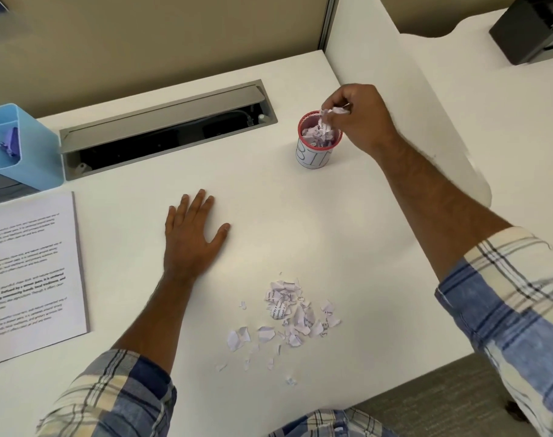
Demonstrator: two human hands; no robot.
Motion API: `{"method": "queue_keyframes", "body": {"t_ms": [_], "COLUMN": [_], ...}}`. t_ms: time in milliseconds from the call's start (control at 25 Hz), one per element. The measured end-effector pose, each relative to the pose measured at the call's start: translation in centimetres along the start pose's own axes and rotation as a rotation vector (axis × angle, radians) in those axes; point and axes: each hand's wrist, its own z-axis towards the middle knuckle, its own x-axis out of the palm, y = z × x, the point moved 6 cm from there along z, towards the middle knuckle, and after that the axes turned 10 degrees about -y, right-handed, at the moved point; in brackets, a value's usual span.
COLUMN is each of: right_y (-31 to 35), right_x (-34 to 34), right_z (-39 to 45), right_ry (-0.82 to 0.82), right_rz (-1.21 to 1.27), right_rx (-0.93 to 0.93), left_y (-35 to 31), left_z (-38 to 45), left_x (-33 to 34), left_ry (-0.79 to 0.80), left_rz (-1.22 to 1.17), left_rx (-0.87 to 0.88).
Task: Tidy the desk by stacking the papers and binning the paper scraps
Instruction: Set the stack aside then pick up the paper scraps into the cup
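The right hand [358, 116] is extended over the small round cup-shaped bin with a red rim and a white paper label [316, 146]; its fingers are curled around a crumpled wad of torn white paper scraps [332, 112], held directly above the bin's mouth. More scraps already lie inside the bin, just beneath the fingertips. The left hand [191, 234] lies flat on the white desk top [300, 222], palm down, fingers straight and slightly spread, holding nothing. A loose heap of small torn white paper scraps with printed text [289, 313] lies on the desk between the two forearms, nearer the person than either hand, with smaller bits scattered around its near edge. To the outside of the left hand, well apart from it, sits a stack of white printed sheets [32, 272], squared and flat. Beyond the stack stands a light blue plastic desk organiser [26, 146]. Beyond the left hand, a grey metal cable tray with its lid raised [165, 127] is set into the desk. Both forearms emerge from rolled-up blue and cream checked sleeves [515, 298].
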Motion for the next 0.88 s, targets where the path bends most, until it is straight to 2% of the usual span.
{"method": "queue_keyframes", "body": {"t_ms": [160,400,600,720,880], "right_y": [-0.3,-0.7,-0.6,-1.2,-3.3], "right_x": [1.0,-0.2,-0.9,0.1,2.8], "right_z": [0.9,0.4,-2.3,-6.6,-14.5], "right_ry": [0.038,-0.101,-0.151,-0.059,0.143], "right_rz": [-0.132,-0.082,0.026,0.093,0.122], "right_rx": [0.003,-0.01,0.008,0.047,0.158], "left_y": [0.0,0.0,0.0,0.0,0.0], "left_z": [0.0,0.0,0.0,0.0,0.0], "left_x": [0.0,0.0,0.0,0.0,0.0], "left_ry": [-0.004,-0.013,-0.004,-0.023,-0.023], "left_rz": [-0.004,-0.002,0.003,-0.001,-0.001], "left_rx": [0.002,0.003,-0.006,0.005,0.001]}}
